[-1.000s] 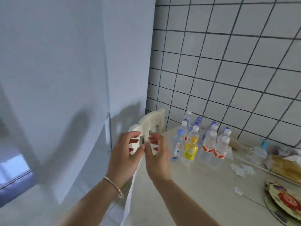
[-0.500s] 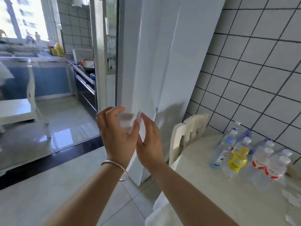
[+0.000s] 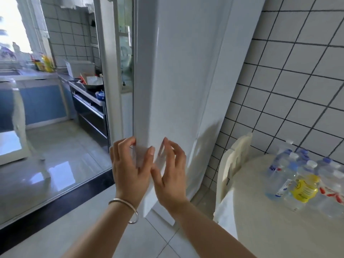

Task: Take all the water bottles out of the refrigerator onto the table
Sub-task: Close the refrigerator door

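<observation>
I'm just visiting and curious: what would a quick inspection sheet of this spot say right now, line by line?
Surface: round pale table at the right, partly in view.
Job's things: cluster of water bottles standing on the table, one with a yellow label; white refrigerator, door looks shut.
Clutter: nothing seen on the visible part of the table besides the bottles.
Grippers: left hand and right hand raised in front of the refrigerator, fingers spread, holding nothing; a bracelet on the left wrist.
Cables: nothing seen.
Surroundings: white chair by the table, tiled wall, kitchen counter through the doorway at left.
</observation>
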